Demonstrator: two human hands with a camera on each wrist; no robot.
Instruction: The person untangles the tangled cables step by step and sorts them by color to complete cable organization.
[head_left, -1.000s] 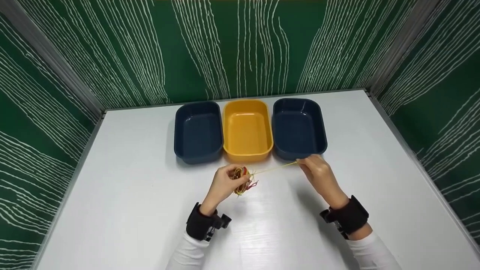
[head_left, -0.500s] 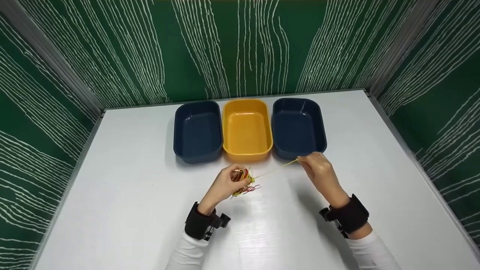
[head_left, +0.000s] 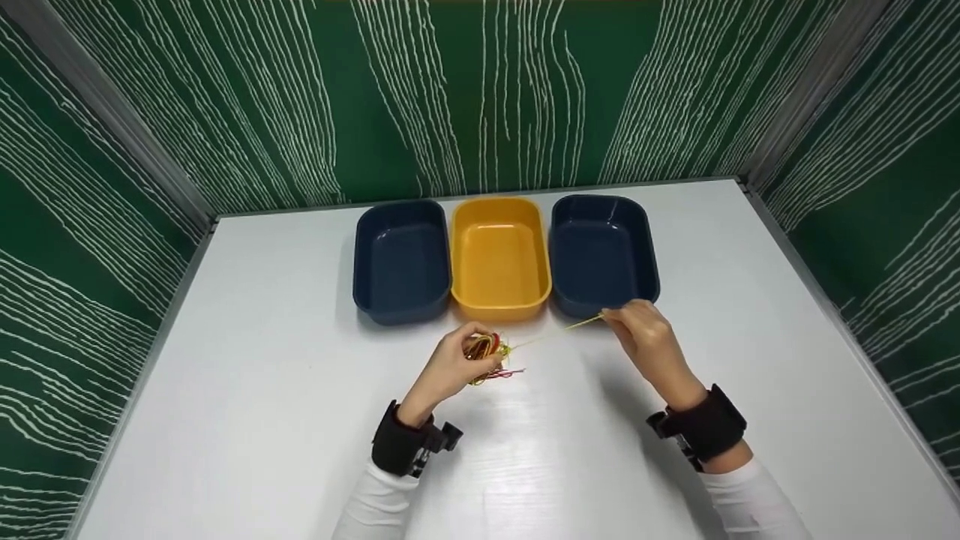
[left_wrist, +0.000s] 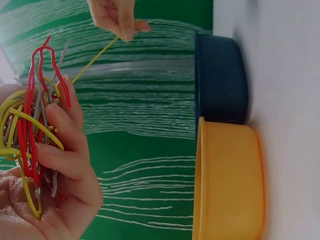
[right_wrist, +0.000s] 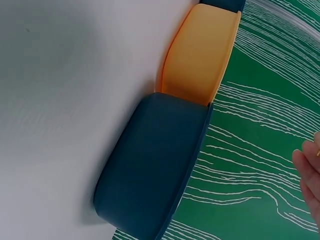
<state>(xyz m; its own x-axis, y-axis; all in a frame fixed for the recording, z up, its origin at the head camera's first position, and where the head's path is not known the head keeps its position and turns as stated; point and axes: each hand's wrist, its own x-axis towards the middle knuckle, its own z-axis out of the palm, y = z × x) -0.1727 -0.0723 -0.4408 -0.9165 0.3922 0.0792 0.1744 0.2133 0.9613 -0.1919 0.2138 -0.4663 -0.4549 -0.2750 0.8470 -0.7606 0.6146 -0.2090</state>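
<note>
White bench, three tubs in a row

The white bench [head_left: 262, 420] carries three tubs near its far edge: a dark blue tub [head_left: 402, 259] on the left, a yellow tub [head_left: 500, 256] touching it in the middle, another dark blue tub [head_left: 604, 253] just beside it on the right.

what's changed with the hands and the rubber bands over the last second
Little. The right hand keeps pinching the yellow band, drawn taut from the bundle of bands that the left hand still grips. Both hands sit about where they were. The three bins stayed put.
</note>
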